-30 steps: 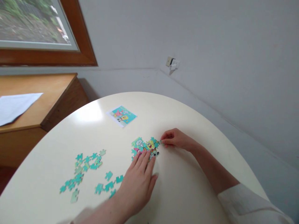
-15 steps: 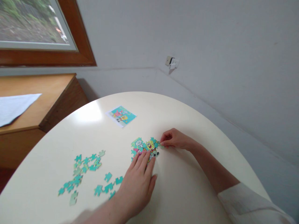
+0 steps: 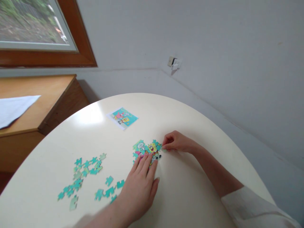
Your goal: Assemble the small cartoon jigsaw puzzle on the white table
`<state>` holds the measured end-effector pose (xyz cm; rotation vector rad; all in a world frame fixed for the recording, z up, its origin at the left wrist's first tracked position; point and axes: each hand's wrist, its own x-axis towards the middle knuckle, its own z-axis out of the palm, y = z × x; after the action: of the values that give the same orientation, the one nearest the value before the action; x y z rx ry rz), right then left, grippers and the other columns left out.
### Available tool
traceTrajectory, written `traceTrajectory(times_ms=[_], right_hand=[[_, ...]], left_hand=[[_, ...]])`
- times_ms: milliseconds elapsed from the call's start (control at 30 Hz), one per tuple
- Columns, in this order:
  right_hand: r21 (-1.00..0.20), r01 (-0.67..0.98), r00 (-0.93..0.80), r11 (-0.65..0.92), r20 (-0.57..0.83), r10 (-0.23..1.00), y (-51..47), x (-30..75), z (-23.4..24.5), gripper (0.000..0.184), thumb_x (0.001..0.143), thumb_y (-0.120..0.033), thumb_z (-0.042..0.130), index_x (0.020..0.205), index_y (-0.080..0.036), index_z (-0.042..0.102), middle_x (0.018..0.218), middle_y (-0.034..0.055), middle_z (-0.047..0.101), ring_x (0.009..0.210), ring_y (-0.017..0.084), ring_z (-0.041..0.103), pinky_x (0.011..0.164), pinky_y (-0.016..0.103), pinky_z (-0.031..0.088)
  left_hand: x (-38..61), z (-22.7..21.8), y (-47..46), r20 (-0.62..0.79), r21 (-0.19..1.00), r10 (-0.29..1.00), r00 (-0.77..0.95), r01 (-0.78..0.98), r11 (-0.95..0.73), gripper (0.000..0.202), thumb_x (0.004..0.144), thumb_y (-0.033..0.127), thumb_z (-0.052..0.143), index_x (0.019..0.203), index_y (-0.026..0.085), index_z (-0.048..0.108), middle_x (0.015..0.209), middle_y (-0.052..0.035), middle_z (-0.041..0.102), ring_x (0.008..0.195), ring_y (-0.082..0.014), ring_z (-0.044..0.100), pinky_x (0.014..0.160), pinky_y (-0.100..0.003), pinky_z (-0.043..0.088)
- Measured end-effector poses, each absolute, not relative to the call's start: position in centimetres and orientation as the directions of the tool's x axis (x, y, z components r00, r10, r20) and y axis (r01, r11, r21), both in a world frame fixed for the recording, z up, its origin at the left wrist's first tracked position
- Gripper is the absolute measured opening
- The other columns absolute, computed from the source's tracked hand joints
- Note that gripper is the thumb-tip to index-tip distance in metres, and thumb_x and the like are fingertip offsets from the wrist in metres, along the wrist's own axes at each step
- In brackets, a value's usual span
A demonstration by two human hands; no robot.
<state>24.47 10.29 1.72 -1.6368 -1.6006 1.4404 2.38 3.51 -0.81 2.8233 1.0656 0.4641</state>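
Observation:
A partly joined jigsaw puzzle [image 3: 152, 148] with cartoon figures lies on the white table [image 3: 190, 190]. My left hand [image 3: 141, 180] rests flat on its near side, fingers stretched out, covering part of the picture. At the puzzle's right edge, my right hand [image 3: 174, 141] pinches a small puzzle piece [image 3: 163, 149], mostly hidden by the fingertips. Loose teal puzzle pieces [image 3: 110, 192] lie just left of my left forearm, and a larger spread of loose pieces [image 3: 85, 169] sits farther left.
Beyond the puzzle lies a reference picture card [image 3: 123, 118] with the same cartoon figures. A wooden cabinet [image 3: 54, 91] with a white cloth or paper [image 3: 16, 107] stands at the left. Walls with a plugged-in adapter [image 3: 175, 64] close in behind the round table.
Both hands hold nearly the same places, the left flat on the puzzle and the right pinching at its right edge. The view has shifted very slightly.

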Motion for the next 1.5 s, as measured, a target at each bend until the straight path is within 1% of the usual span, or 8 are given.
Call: traceTrajectory(times_ms=[300,567,900,1067,1500], right_hand=[[-0.846,0.471,-0.198,-0.249,-0.376,0.905,10.25,24.16,2.28,0.017,0.053,-0.03,0.069,0.055,-0.015,0.061,0.043,-0.0038,0.055,0.04,0.006,0.04,0.041,0.02,0.028],[-0.846,0.461,-0.193,-0.268,-0.391,0.9,10.42,24.21,2.08,0.014,0.053,-0.026,0.069,0.055,-0.014,0.062,0.044,-0.0029,0.056,0.04,0.007,0.043,0.041,0.02,0.03],[-0.838,0.468,-0.202,-0.28,-0.41,0.89,10.6,24.3,2.03,0.012,0.053,-0.024,0.068,0.056,-0.015,0.062,0.044,-0.0032,0.057,0.041,0.007,0.045,0.042,0.02,0.032],[-0.829,0.482,-0.199,-0.285,-0.421,0.885,10.66,24.18,2.2,0.013,0.052,-0.024,0.068,0.055,-0.014,0.061,0.044,-0.0038,0.056,0.041,0.007,0.045,0.042,0.02,0.032],[-0.806,0.549,-0.215,-0.22,-0.391,0.895,10.53,24.45,1.66,0.011,0.057,-0.022,0.064,0.059,-0.014,0.056,0.045,-0.0049,0.053,0.042,0.007,0.044,0.042,0.019,0.032]], left_hand=[[2.37,-1.05,3.48,0.253,0.202,0.66,0.708,0.628,-0.751,0.04,0.087,0.032,0.04,0.122,0.016,0.049,0.134,-0.0122,0.045,0.125,-0.0246,0.039,0.103,-0.044,0.035],[2.39,-0.83,3.53,0.249,0.202,0.661,0.708,0.629,-0.75,0.04,0.087,0.032,0.039,0.122,0.015,0.049,0.133,-0.0118,0.046,0.124,-0.0246,0.04,0.103,-0.043,0.035],[2.35,-0.9,3.44,0.237,0.204,0.667,0.706,0.635,-0.745,0.04,0.087,0.032,0.041,0.123,0.016,0.048,0.135,-0.0115,0.044,0.125,-0.0245,0.039,0.104,-0.043,0.033],[2.37,-0.85,3.47,0.246,0.206,0.66,0.709,0.628,-0.751,0.04,0.087,0.031,0.039,0.123,0.015,0.047,0.134,-0.0128,0.045,0.124,-0.0254,0.04,0.104,-0.045,0.034],[2.39,-1.0,3.48,0.264,0.2,0.656,0.707,0.625,-0.755,0.04,0.086,0.03,0.042,0.122,0.014,0.049,0.132,-0.0134,0.046,0.123,-0.0259,0.042,0.102,-0.044,0.035]])
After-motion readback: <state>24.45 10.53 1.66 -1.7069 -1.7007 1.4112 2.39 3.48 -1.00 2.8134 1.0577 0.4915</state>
